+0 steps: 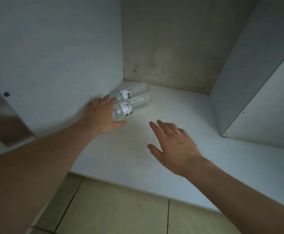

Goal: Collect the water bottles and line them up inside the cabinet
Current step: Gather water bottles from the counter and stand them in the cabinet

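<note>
Two clear water bottles lie on their sides on the cabinet floor [180,132], tucked into the back-left corner against the left wall [53,56]. The rear bottle [134,90] and the front bottle [134,104] touch, side by side, long axes running from near-left to far-right, cap ends toward me. My left hand [102,115] is spread, fingers reaching over those cap ends; I judge it the nearer one. My right hand [173,146] hovers open, well apart, holding nothing.

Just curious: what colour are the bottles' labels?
White paper labels with black barcodes, on clear plastic bottles; head view.
</note>
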